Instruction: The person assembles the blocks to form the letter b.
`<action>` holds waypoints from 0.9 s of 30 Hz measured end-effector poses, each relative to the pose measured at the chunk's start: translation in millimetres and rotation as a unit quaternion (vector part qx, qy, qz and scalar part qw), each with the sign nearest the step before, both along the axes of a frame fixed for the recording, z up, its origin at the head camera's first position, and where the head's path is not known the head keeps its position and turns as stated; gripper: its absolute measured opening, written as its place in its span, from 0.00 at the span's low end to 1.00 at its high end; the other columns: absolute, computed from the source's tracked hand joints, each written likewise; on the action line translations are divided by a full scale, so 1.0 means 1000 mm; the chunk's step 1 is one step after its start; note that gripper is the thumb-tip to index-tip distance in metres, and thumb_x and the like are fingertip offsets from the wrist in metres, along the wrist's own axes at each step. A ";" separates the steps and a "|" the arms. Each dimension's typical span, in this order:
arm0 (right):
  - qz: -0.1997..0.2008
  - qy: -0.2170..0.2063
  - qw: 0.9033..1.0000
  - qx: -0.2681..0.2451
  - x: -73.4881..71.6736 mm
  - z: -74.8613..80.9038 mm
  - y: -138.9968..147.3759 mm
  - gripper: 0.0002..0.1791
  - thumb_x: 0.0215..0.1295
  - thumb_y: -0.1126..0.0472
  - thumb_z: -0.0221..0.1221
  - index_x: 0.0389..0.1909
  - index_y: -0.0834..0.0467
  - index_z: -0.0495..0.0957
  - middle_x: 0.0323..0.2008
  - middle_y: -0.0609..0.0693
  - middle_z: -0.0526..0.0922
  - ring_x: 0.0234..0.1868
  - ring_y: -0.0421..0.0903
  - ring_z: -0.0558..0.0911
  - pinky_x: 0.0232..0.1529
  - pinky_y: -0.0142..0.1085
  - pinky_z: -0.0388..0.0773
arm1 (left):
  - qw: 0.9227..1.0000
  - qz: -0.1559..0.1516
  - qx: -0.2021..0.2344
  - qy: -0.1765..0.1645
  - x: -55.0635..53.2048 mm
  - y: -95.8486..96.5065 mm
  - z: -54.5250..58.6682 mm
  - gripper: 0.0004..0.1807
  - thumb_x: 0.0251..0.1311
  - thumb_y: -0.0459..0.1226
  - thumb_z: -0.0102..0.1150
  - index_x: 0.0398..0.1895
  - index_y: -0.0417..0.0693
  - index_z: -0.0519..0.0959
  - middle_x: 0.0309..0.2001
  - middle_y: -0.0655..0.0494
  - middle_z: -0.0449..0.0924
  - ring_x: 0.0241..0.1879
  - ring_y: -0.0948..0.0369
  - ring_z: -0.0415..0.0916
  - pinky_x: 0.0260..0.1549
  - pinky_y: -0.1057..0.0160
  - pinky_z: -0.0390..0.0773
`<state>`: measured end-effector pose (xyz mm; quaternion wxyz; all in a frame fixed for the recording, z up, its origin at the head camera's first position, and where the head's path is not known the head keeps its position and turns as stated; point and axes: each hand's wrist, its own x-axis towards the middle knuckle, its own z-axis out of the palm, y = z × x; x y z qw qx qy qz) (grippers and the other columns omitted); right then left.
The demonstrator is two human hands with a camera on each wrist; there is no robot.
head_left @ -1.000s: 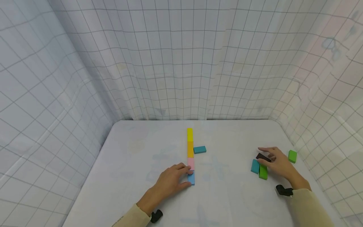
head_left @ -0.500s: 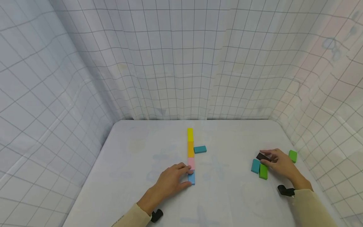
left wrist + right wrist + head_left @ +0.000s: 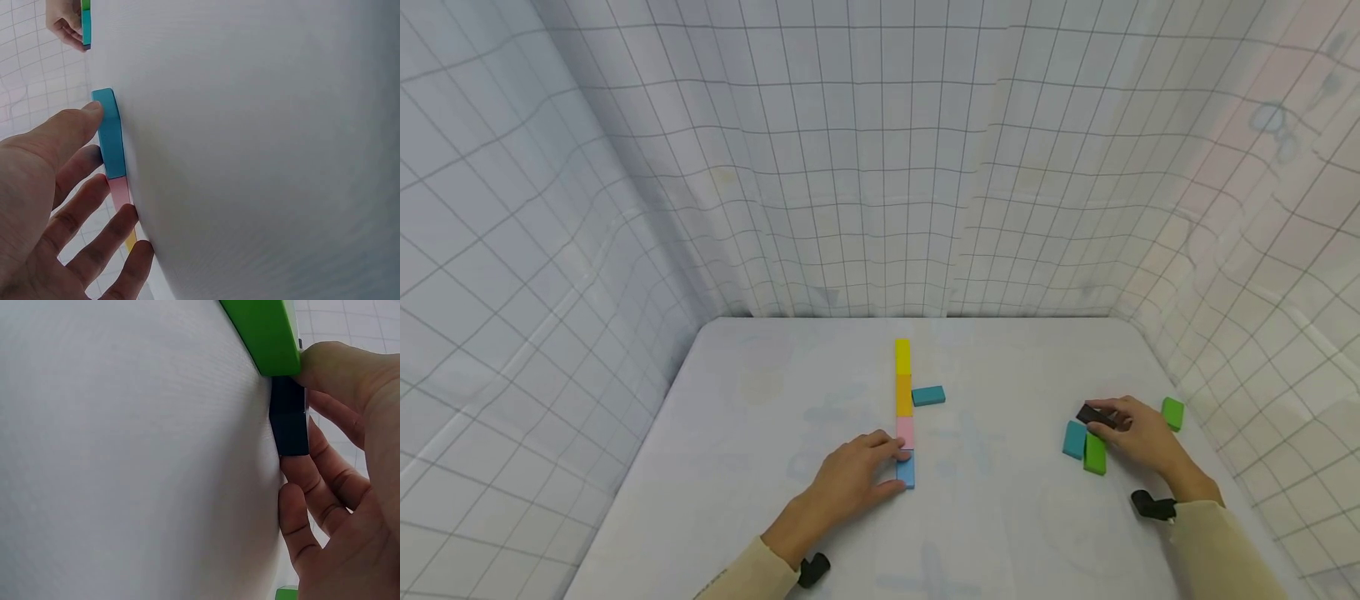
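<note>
My left hand (image 3: 853,475) rests at the near end of a row of blocks, thumb and index finger on a light blue block (image 3: 905,473). In the left wrist view the thumb is on that block's near end, and other fingertips reach along to the pink block (image 3: 120,192). At the right of the table my right hand (image 3: 1144,433) pinches a black block (image 3: 1088,414) between thumb and fingers. A green block (image 3: 1094,456) and a teal block (image 3: 1074,439) lie just on its near side; the right wrist view shows the green one close against the thumb.
Beyond the pink block the row runs on with an orange-yellow block (image 3: 903,395) and a yellow block (image 3: 902,356). A second teal block (image 3: 928,396) lies crosswise at the row's right side. Another green block (image 3: 1172,414) lies near the table's right edge, below the checked curtain (image 3: 1262,333).
My right hand's index finger and thumb have closed onto the black block, the index finger coming down from its outstretched pose. The left hand and the row have stayed put.
</note>
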<state>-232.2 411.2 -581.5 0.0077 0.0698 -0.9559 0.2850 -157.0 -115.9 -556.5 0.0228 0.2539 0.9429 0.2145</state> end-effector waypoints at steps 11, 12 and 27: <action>0.003 -0.001 1.000 0.002 0.000 0.000 0.000 0.26 0.77 0.55 0.78 0.70 0.60 0.89 0.53 0.59 0.90 0.49 0.50 0.83 0.43 0.32 0.78 | 1.000 -0.004 0.004 0.012 -0.001 0.000 -0.002 0.25 0.71 0.48 0.84 0.69 0.58 0.92 0.65 0.59 0.91 0.62 0.56 0.90 0.63 0.49 0.93; 0.004 -0.001 1.000 0.002 0.000 0.001 0.000 0.26 0.77 0.55 0.78 0.70 0.60 0.89 0.53 0.59 0.90 0.49 0.50 0.83 0.43 0.32 0.78 | 1.000 -0.003 0.004 0.012 -0.001 0.000 -0.002 0.25 0.71 0.48 0.84 0.69 0.58 0.92 0.65 0.59 0.91 0.62 0.56 0.90 0.63 0.49 0.93; 0.002 0.002 1.000 0.010 -0.002 -0.001 0.001 0.27 0.77 0.55 0.78 0.71 0.60 0.88 0.54 0.60 0.90 0.50 0.51 0.84 0.44 0.34 0.78 | 1.000 0.003 0.002 0.005 0.000 0.000 -0.002 0.25 0.71 0.49 0.84 0.69 0.59 0.92 0.65 0.59 0.90 0.61 0.56 0.90 0.64 0.49 0.93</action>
